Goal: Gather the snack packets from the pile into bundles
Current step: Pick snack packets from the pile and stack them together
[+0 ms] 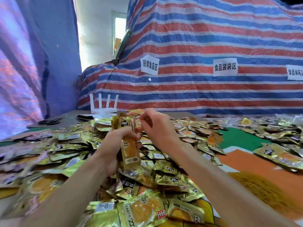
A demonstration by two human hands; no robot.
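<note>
A big pile of gold snack packets (164, 176) covers the table in front of me. My left hand (114, 145) grips an upright stack of gold packets (128, 141) around its middle, above the pile. My right hand (154, 126) is just right of the stack's top, fingers curled, thumb and fingertips pinched at the stack's upper right edge. What it pinches is too small to tell. More packets (278, 154) lie spread at the right.
A white router (103, 105) with several antennas stands at the back of the table, black scissors (50, 121) to its left. A striped tarp (196, 63) with paper labels rises behind. Green and orange table covering (242, 149) shows to the right.
</note>
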